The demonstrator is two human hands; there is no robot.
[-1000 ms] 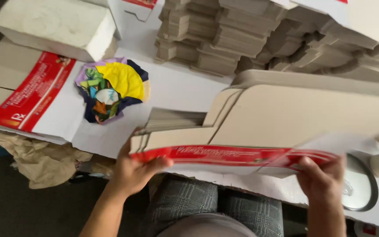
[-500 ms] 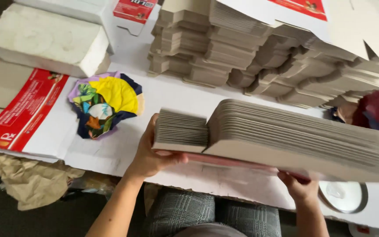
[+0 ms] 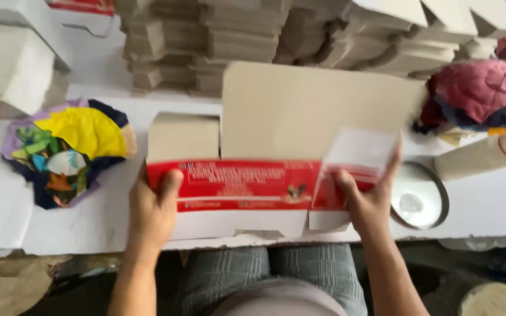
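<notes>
White block [image 3: 10, 70]: at the far-left corner of the tabletop [image 3: 89, 225] we see a pale, box-shaped stack, well apart from both hands.
Rag bundle [image 3: 68, 149]: we find a crumpled wad of yellow, green, navy and lilac cloth near the left edge, just beside the left hand.
Left hand [image 3: 153, 213]: we note it at the near edge, fingers curled shut around the left end of the carton blank, thumb lying on the red band.
Carton blank [image 3: 288, 134]: we see a flat, unfolded cardboard sheet at the middle of the near edge, its grey-brown inner side up on the large far panels, a red printed strip across the middle and white flaps toward the near edge.
Stacked blanks [image 3: 253, 41]: along the far edge we see piles of the same grey-brown cardboard, behind the held sheet.
Right hand [image 3: 370, 199]: we note it gripping the right end of the carton blank, thumb on the red band, fingers raised against a small white flap that is blurred.
Round tin lid [image 3: 420, 196]: a shallow metal disc just beside the right hand.
Red cloth [image 3: 475, 93]: a maroon and navy bundle near the far-right corner.
</notes>
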